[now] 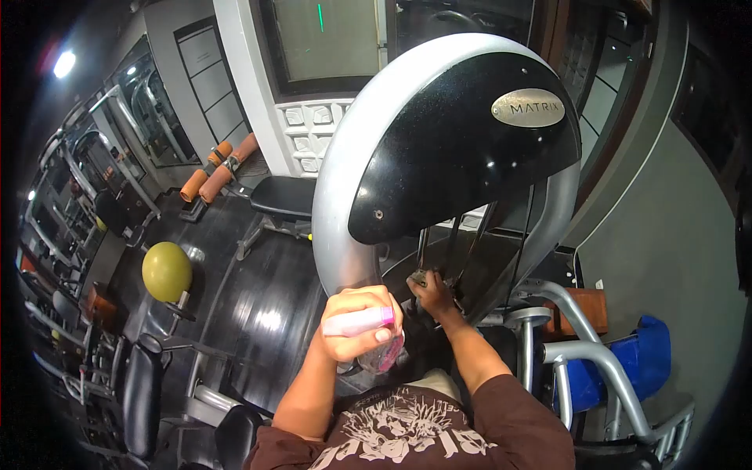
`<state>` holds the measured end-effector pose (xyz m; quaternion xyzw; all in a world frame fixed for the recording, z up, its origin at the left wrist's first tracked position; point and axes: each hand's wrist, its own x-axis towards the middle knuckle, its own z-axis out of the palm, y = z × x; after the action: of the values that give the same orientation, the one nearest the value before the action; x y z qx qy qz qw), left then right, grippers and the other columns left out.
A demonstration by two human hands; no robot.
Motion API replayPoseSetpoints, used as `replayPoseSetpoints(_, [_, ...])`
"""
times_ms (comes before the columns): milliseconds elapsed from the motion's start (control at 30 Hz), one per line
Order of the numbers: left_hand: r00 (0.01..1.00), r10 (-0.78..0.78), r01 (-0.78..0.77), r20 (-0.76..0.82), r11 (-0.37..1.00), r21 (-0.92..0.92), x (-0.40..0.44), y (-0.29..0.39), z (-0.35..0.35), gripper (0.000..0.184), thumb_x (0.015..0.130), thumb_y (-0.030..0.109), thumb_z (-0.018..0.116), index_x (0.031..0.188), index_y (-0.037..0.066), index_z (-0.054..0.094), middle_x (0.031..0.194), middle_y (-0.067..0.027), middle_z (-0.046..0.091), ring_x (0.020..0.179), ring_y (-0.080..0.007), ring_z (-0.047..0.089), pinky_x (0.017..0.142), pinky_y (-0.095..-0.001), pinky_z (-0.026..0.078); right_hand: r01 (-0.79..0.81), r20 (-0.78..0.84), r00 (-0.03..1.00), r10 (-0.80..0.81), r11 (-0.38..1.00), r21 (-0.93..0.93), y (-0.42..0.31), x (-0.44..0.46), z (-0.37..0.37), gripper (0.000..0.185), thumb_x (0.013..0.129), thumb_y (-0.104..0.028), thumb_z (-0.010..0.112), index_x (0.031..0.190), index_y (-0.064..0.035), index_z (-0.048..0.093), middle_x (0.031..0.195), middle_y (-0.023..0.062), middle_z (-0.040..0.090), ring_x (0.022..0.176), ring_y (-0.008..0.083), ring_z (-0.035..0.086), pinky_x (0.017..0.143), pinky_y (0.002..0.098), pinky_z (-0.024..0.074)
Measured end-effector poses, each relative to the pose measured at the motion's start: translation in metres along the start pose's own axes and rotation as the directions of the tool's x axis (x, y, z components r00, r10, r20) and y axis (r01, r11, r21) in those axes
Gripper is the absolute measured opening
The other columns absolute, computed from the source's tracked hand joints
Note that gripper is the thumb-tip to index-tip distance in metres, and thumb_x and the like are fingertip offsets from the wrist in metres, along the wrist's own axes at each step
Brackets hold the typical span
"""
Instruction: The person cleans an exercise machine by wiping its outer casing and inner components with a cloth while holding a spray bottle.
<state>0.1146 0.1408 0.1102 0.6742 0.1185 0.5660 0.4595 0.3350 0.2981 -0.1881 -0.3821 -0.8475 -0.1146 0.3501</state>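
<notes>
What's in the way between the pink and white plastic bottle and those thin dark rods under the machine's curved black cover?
The right hand, holding a small greyish thing, is by the lower part of the rods, so it might block the bottle there. Higher up, nothing visible stands between them.

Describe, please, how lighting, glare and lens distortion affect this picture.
In the head view, the corners fall to black and straight lines bow, most visibly towards the edges; the ceiling light is blown out to white, the dark floor shows a bright glare patch, and the left hand is brightly lit, while the right hand sits in dimmer light.
</notes>
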Motion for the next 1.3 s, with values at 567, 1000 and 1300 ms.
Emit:
replayPoseSetpoints(567, [0.999, -0.038, 0.037, -0.008, 0.998, -0.046, -0.001, -0.002, 0.001, 0.014, 0.086, 0.008, 0.076, 0.087, -0.004, 0.069, 0.087, -0.0152, 0.069, 0.075, -0.0242, 0.067, 0.069, -0.0350, 0.054, -0.051, -0.463, 0.885, 0.051, 0.999, 0.013, 0.000, 0.185, -0.123, 0.036, 0.082, -0.013, 0.082, 0.118, -0.0154, 0.076, 0.133, 0.0183, 0.062, 0.106, 0.0407, 0.068, 0.089, 0.0462, 0.0577])
replayPoseSetpoints(1000, [0.999, -0.038, 0.036, -0.021, 0.992, -0.122, 0.001, -0.001, 0.001, 0.021, 0.083, 0.011, 0.077, 0.080, -0.005, 0.064, 0.078, -0.0148, 0.060, 0.070, -0.0300, 0.066, 0.065, -0.0399, 0.056, -0.074, -0.259, 0.953, 0.157, 0.950, 0.304, -0.007, 0.068, -0.065, 0.042, 0.088, -0.006, 0.075, 0.128, -0.0169, 0.071, 0.115, 0.0187, 0.065, 0.109, 0.0404, 0.062, 0.091, 0.0458, 0.0540])
replayPoseSetpoints(1300, [0.997, -0.059, 0.054, -0.053, 0.994, -0.093, 0.001, -0.001, 0.007, 0.024, 0.084, 0.014, 0.079, 0.080, -0.005, 0.064, 0.077, -0.0151, 0.061, 0.070, -0.0298, 0.066, 0.064, -0.0393, 0.055, -0.087, -0.458, 0.859, 0.229, 0.946, 0.311, -0.023, 0.205, -0.133, 0.042, 0.092, -0.004, 0.067, 0.133, 0.0015, 0.061, 0.135, 0.0229, 0.061, 0.124, 0.0433, 0.058, 0.107, 0.0491, 0.0450])
